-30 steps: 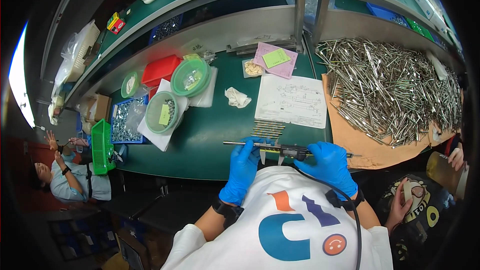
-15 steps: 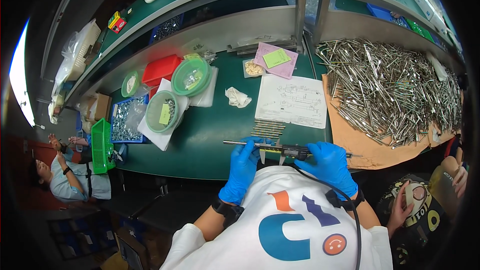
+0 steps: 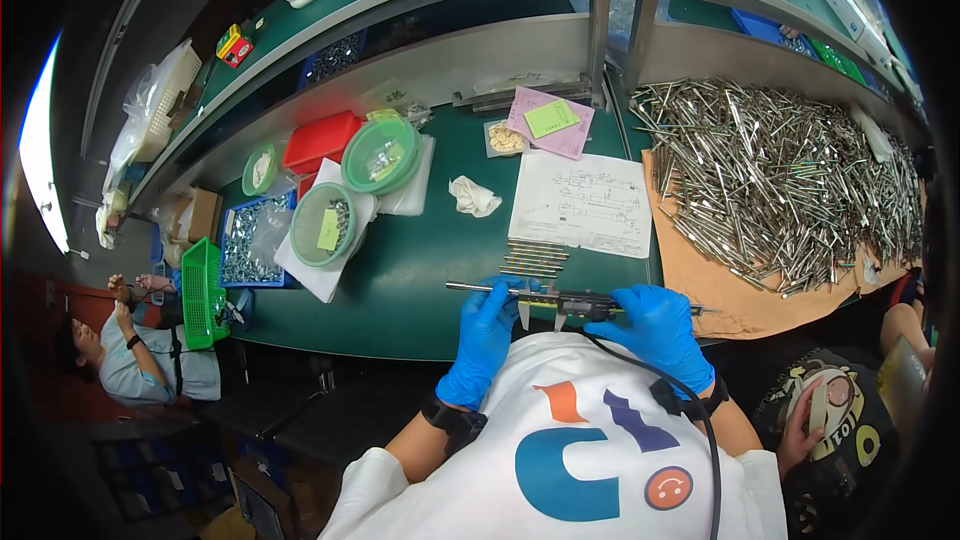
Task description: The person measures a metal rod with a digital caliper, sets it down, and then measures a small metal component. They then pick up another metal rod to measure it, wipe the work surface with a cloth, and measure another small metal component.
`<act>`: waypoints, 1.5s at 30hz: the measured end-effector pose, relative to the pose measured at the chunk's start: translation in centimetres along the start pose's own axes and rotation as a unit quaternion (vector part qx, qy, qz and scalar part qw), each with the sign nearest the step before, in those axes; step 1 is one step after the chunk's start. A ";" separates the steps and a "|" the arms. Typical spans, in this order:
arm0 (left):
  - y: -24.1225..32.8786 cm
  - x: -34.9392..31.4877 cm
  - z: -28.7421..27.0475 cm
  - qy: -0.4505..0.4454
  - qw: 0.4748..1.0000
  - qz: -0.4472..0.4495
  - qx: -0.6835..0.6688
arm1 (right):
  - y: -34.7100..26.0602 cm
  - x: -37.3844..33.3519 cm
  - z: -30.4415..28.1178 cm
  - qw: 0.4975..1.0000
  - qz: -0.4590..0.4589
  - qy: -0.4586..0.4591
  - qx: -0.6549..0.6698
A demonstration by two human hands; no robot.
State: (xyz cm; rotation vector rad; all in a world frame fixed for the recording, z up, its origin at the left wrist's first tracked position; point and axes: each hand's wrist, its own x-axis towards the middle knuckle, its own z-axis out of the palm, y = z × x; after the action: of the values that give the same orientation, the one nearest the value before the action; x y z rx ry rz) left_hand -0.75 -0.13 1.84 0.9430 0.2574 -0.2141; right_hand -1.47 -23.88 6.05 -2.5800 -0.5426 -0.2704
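At the bench's near edge, in front of my chest, both of my hands wear blue gloves. My left hand (image 3: 484, 340) is closed around a thin metal rod (image 3: 463, 286), whose end sticks out to the left. My right hand (image 3: 655, 325) grips a black digital caliper (image 3: 585, 306), its jaws pointing toward me beside my left fingers. The far end of the caliper's beam shows past my right hand. Whether the jaws touch the rod I cannot tell. Just beyond lie several similar rods (image 3: 535, 258) in a neat row, below a printed drawing sheet (image 3: 583, 202).
A large heap of metal rods (image 3: 780, 180) covers brown paper (image 3: 690, 250) on the right. Green bowls (image 3: 322, 225), a red box (image 3: 322, 142) and a blue tray (image 3: 258, 240) stand left. A crumpled white cloth (image 3: 474, 196) lies mid-bench. Other people sit at both sides.
My hands, the rod and the caliper stay nearly where they were. At the left, the other person's raised hands have shifted slightly.
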 end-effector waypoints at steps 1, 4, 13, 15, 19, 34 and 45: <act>0.0 0.0 0.0 -0.002 1.000 0.000 -0.001 | 0.0 0.0 0.0 1.000 0.000 0.000 0.002; 0.2 -0.1 0.2 -0.002 1.000 -0.001 0.003 | -0.1 0.2 -0.2 1.000 0.000 0.002 0.003; -0.4 0.0 0.0 0.002 1.000 -0.010 -0.002 | -0.1 0.1 -0.4 1.000 0.016 -0.006 0.005; -0.4 0.0 0.1 0.001 1.000 -0.011 -0.005 | -0.1 0.0 -0.3 1.000 0.019 -0.009 0.002; -0.2 -0.1 0.4 0.005 1.000 -0.009 -0.006 | -0.1 0.1 -0.4 1.000 0.021 -0.015 -0.005; -0.3 -0.2 0.6 0.010 1.000 -0.005 0.004 | 0.2 -0.1 -0.2 1.000 0.016 -0.015 -0.007; -0.4 -0.3 0.5 0.008 1.000 -0.015 0.007 | 0.2 -0.2 -0.1 1.000 0.020 -0.022 -0.001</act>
State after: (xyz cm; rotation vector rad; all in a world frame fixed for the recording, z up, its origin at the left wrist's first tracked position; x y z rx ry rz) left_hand -1.06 -0.73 1.91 0.9551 0.2856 -0.2355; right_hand -1.58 -24.18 5.94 -2.6006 -0.5064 -0.2013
